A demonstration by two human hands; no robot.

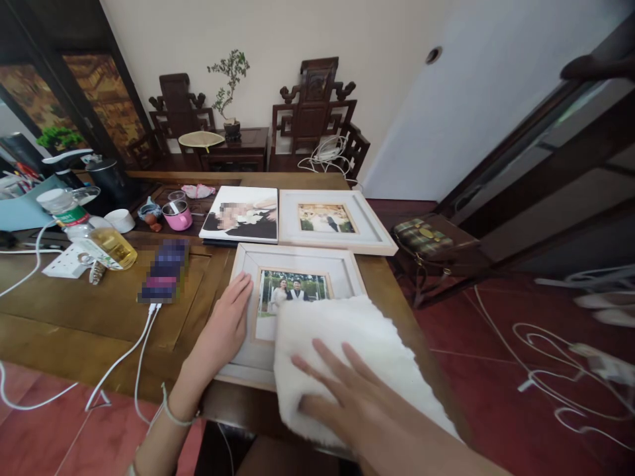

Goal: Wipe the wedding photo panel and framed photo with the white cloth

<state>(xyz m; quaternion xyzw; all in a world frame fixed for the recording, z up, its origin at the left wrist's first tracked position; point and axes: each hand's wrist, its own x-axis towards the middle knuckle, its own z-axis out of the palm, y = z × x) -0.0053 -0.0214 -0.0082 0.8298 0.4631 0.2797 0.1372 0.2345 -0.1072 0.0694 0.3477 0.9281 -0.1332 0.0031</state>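
A pale wooden picture frame (243, 360) with a photo of two people lies flat near the front edge of the wooden table (198, 330). Against its left side rests my left hand (229, 324), fingers stretched along the rim. My right hand (342, 390) lies spread on top of a fluffy white cloth (367, 324), which covers the frame's lower right part and some of the photo. Behind it lie a second framed photo (327, 217) and, to the left, a white-edged photo album or panel (243, 211); which of these I cannot tell.
On the left of the table are a plugged-in phone (165, 271), an oil-coloured bottle (109, 248), a power strip (64, 261) and a pink cup (177, 215). White cables hang over the front edge. A plaid bag (424, 238) sits right of the table.
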